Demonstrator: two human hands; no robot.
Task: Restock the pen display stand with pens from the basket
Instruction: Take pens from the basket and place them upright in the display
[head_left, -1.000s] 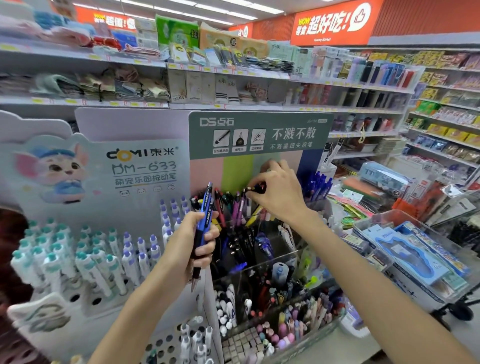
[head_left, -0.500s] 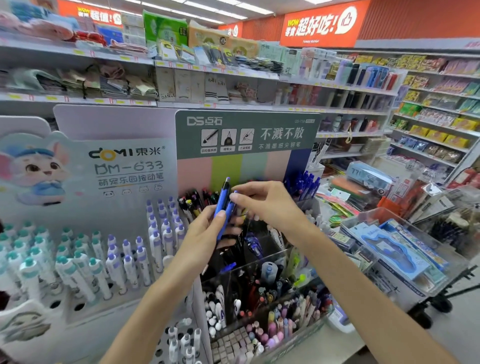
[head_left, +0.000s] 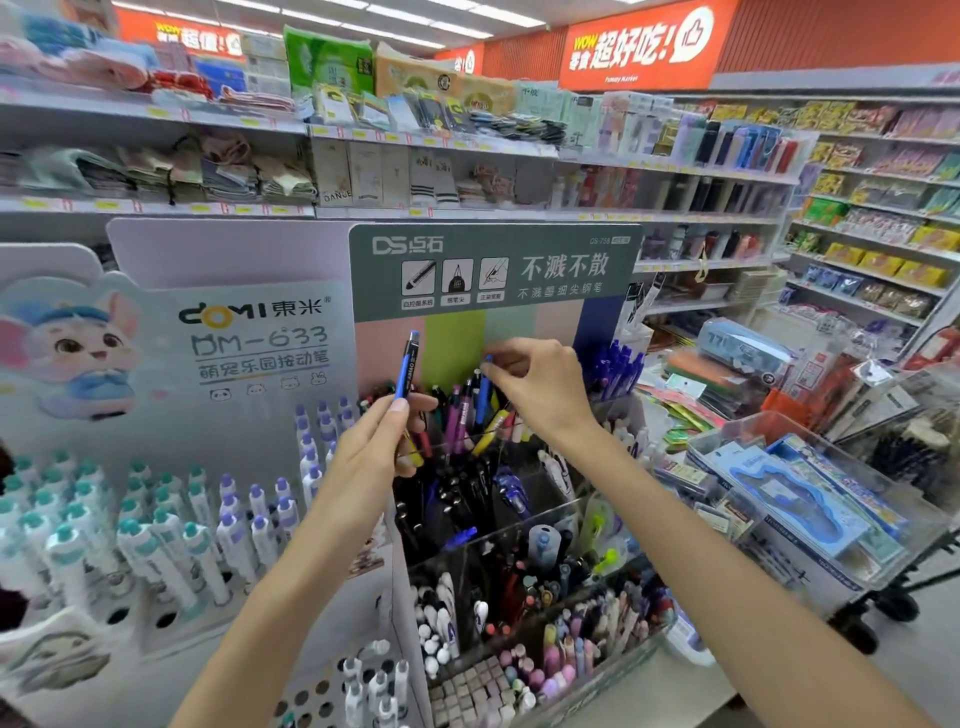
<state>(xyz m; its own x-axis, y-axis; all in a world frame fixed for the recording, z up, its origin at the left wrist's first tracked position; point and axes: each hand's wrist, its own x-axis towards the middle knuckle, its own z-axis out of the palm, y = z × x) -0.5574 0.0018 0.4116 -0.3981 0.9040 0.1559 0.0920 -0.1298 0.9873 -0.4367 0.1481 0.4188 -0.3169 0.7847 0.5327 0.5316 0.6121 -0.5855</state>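
Your left hand (head_left: 382, 447) holds one blue pen (head_left: 407, 365) upright as reserve beside the pen display stand (head_left: 493, 275), while your right hand (head_left: 540, 387) pinches the top of a second blue pen (head_left: 484, 391) to lower it straight into the back row.

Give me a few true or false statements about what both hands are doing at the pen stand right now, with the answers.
1. The left hand holds a blue pen upright. True.
2. The right hand is empty and hangs at the person's side. False: it pinches the top of a second blue pen at the stand's back row.
3. The green header card stands behind the hands. True.
4. The left hand grips a white pen with a teal cap. False: those stay in the white stand to the left.
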